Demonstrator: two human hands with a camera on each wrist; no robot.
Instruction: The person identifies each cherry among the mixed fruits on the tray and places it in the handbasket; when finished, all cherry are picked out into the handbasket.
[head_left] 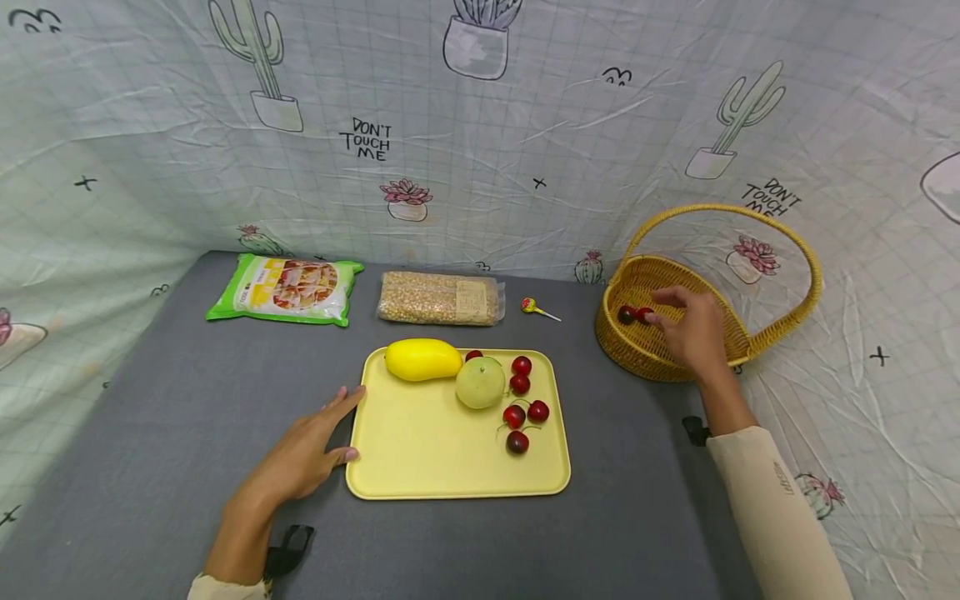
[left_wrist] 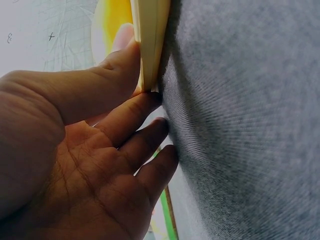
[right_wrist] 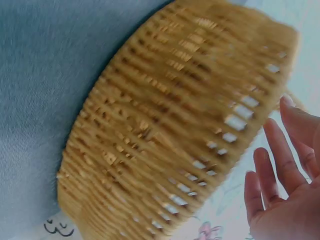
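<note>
My left hand (head_left: 303, 454) is at the left edge of a yellow tray (head_left: 420, 454), thumb and fingertips right at the rim. In the left wrist view, the thumb lies along the tray's side and the other fingers extend beside it. On the tray are a yellow mango (head_left: 423, 360), a round pale green fruit (head_left: 480, 383) and several dark red cherries (head_left: 517, 442). My right hand (head_left: 696, 333) reaches over a wicker basket (head_left: 637, 358), thumb and fingers apart. Two cherries (head_left: 626, 315) lie in the basket, one close by the thumb tip. The right wrist view shows the basket's woven side (right_wrist: 150, 130).
Behind the tray lie a green-edged food bag (head_left: 288, 290), a clear pack of grains (head_left: 438, 298) and a yellow lollipop (head_left: 529, 305). The basket's tall handle (head_left: 720, 208) arches near the cactus-print cloth (head_left: 555, 125). Grey cloth (head_left: 187, 400) covers the table.
</note>
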